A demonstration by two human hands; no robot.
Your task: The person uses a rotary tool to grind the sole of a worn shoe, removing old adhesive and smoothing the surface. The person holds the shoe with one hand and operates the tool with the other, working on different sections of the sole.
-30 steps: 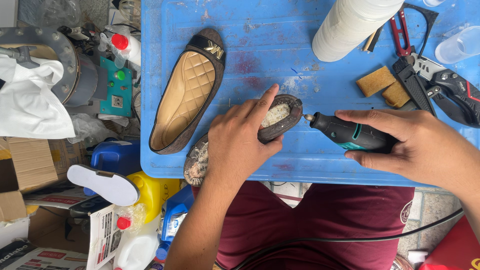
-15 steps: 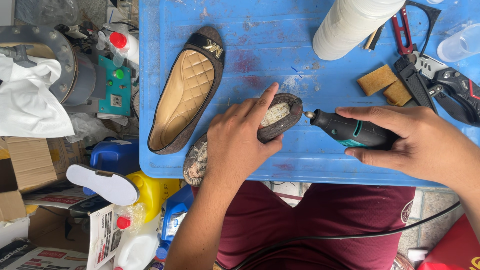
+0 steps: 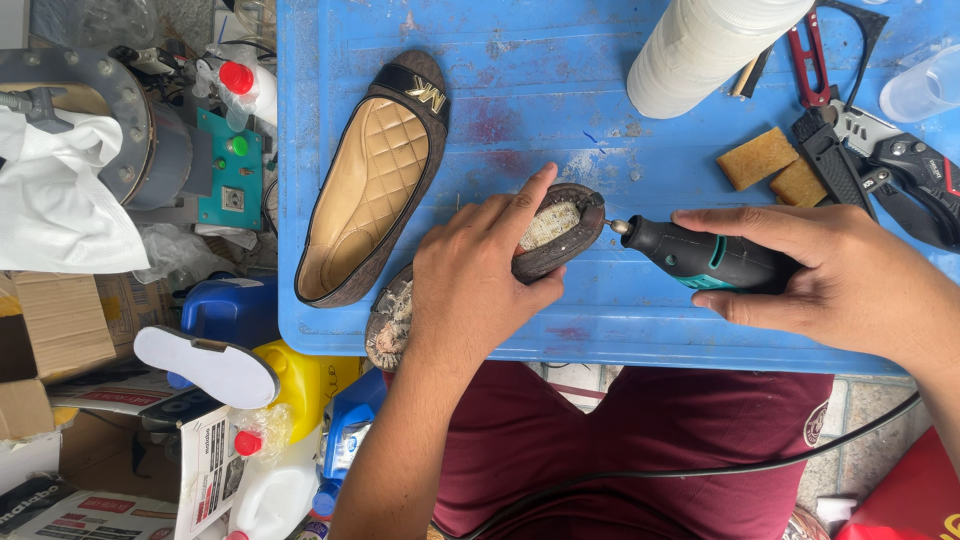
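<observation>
Where left hand presses: worn shoe, rotary tool tip adj.

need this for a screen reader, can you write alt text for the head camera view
Seen from above, a person's left hand presses an upturned shoe onto a blue table while the right hand holds a dark rotary tool, its tip at the shoe's heel. A second flat shoe lies alongside.
</observation>
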